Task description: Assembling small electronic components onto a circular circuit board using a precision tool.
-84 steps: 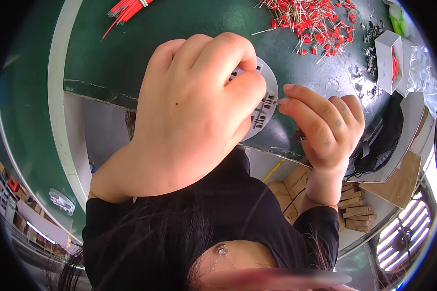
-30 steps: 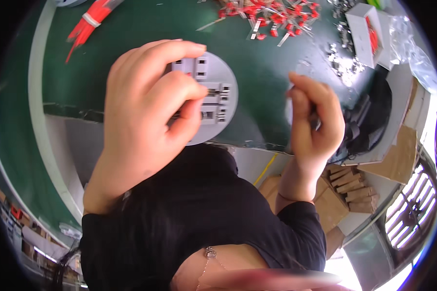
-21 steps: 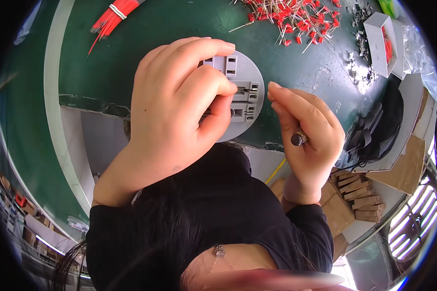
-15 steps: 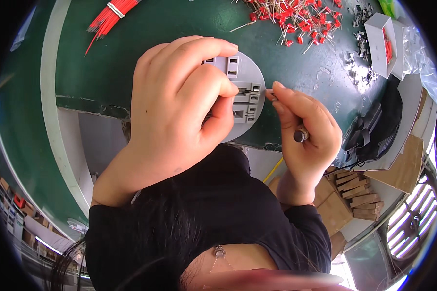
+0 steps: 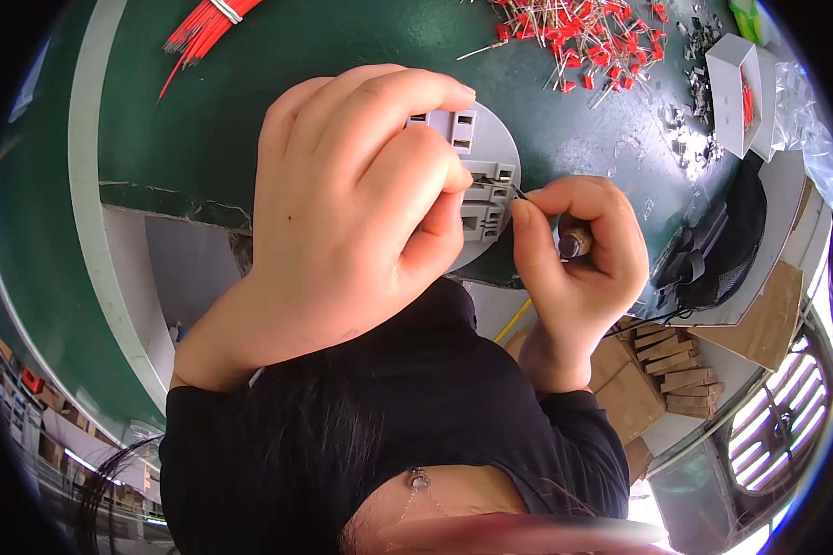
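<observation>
My left hand (image 5: 361, 203) is curled over the left part of a round grey plate (image 5: 498, 134). Its thumb and index finger are pressed together at the grey plastic blocks on the plate; what they pinch is hidden. To the right, my right hand (image 5: 588, 250) pinches a thin dark piece (image 5: 518, 193) at the end of a slotted grey block (image 5: 502, 173). A round-ended handle (image 5: 574, 243), brown and dark, is tucked in its curled fingers; the rest of that tool is hidden. Another grey block (image 5: 481, 222) sits just nearer to me.
Red components with wire legs (image 5: 588, 42) lie heaped on the green table (image 5: 342, 37). A banded bundle of red wires (image 5: 199, 32) is at the far left. At right are small dark scraps (image 5: 699, 83), a white box (image 5: 733, 102) and a black mesh bag (image 5: 736, 245).
My right hand has come left and slightly nearer to me, bringing its fingertips and the thin piece to the block's end. The view has shifted slightly; my left hand keeps its pinch.
</observation>
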{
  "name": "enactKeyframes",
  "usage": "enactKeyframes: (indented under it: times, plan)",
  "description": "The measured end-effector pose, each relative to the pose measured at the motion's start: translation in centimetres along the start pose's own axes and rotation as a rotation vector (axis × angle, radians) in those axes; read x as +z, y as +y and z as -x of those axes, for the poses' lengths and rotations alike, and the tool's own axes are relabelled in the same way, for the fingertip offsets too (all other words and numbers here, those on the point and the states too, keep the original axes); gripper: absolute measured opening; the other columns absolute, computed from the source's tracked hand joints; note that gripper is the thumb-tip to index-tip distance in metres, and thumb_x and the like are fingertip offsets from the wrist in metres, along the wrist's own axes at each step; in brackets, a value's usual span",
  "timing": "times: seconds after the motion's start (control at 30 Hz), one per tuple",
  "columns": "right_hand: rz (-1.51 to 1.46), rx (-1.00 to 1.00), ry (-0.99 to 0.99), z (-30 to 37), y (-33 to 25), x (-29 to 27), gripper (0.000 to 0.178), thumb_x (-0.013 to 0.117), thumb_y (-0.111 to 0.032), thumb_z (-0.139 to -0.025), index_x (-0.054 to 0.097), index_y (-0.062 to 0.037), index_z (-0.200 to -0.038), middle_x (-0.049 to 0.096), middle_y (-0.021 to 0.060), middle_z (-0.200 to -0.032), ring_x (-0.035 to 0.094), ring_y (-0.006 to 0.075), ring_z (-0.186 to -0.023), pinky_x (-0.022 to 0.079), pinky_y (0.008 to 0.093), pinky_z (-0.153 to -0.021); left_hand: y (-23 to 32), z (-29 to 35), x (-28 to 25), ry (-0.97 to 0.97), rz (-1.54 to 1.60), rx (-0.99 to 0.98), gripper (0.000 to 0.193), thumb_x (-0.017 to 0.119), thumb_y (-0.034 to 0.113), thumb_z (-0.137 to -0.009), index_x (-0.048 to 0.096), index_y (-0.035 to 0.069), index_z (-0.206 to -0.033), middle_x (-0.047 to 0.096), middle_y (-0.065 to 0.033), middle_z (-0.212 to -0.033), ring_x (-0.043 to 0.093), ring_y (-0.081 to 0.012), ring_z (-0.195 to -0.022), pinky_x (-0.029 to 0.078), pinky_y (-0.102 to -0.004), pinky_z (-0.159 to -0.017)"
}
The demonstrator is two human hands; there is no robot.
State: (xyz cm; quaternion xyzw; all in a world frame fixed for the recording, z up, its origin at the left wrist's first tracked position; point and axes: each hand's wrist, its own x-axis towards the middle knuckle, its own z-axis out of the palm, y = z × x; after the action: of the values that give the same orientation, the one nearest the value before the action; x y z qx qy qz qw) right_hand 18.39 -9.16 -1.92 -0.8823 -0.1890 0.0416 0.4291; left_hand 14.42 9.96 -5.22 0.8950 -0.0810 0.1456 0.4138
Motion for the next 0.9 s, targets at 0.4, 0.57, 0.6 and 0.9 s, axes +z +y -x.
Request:
enactKeyframes:
  times: [0.4,0.57,0.6,0.9]
  plan:
    - [0.013,-0.003,0.012,0.4,0.0,0.5,0.022,0.079,0.006,-0.071,0.063,-0.004,-0.082,0.066,0.0048,-0.075,0.061,0.0184,-0.065,0.048,0.0286,-0.059,-0.1,0.2,0.3,0.034,-0.001,0.011,0.026,0.073,-0.003,-0.065,0.06,0.008,-0.085,0.067,-0.0129,-0.119,0.065,-0.0326,-0.104,0.047,-0.0416,-0.09]
    - [-0.001,0.03,0.039,0.7,0.1,0.9,0.022,0.079,0.006,-0.071,0.063,-0.0049,-0.082,0.065,0.0046,-0.074,0.062,0.019,-0.064,0.048,0.0294,-0.059,-0.1,0.0,0.5,0.044,0.023,-0.005,0.026,0.073,-0.003,-0.065,0.059,0.008,-0.084,0.067,-0.0125,-0.119,0.065,-0.0326,-0.103,0.047,-0.0416,-0.089]
    - [-0.018,0.038,0.051,0.7,0.1,0.9,0.023,0.079,0.005,-0.071,0.063,-0.0051,-0.083,0.065,0.0047,-0.074,0.062,0.0194,-0.064,0.048,0.0298,-0.059,-0.1,0.1,0.5,0.044,0.026,-0.009,0.026,0.073,-0.003,-0.065,0.059,0.008,-0.083,0.067,-0.0125,-0.119,0.065,-0.0326,-0.103,0.047,-0.0416,-0.089]
    - [0.395,-0.309,-0.092,-1.6,-0.4,-0.7,0.019,0.077,-0.004,-0.069,0.063,-0.0084,-0.081,0.064,0.0054,-0.077,0.061,0.0178,-0.065,0.041,0.0316,-0.055,0.1,0.1,0.7,0.064,0.026,-0.016,0.025,0.072,-0.003,-0.064,0.06,0.008,-0.082,0.067,-0.0114,-0.118,0.065,-0.0318,-0.103,0.047,-0.0421,-0.088]
